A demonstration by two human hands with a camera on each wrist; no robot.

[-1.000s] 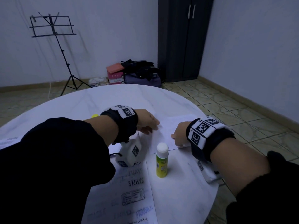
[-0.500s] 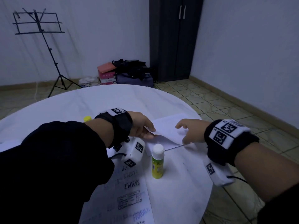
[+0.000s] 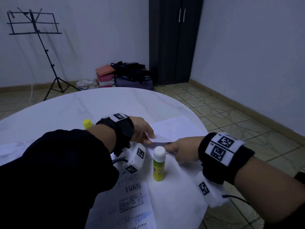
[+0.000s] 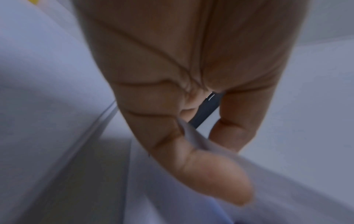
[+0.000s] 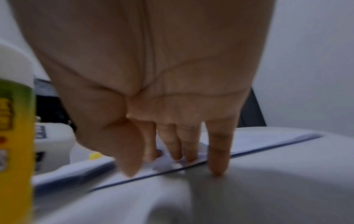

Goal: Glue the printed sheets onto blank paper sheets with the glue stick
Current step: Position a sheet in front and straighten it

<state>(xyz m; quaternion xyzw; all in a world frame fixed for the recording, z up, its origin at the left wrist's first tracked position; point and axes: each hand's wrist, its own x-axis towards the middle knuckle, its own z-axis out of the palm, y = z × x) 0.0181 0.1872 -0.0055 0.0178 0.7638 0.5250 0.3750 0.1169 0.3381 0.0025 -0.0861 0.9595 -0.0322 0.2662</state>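
Left hand pinches the near corner of the top blank sheet, thumb over fingers, prob. to peel one off the stack; right hand has fingers straight, tips pressing the stack edge to stop it sliding. Glue stick stands capped & upright just beside right hand, within reach; printed sheet lies flat nearer the person, on the table.

One glue stick stands upright near the middle of the table. One yellow cap shows at the left, partly hidden behind the left forearm. Two blank sheets lie stacked at the right, though whether more lie under them cannot be told. One printed sheet lies at the near edge, and a second printed sheet at the far left. Two hands: left hand, right hand.
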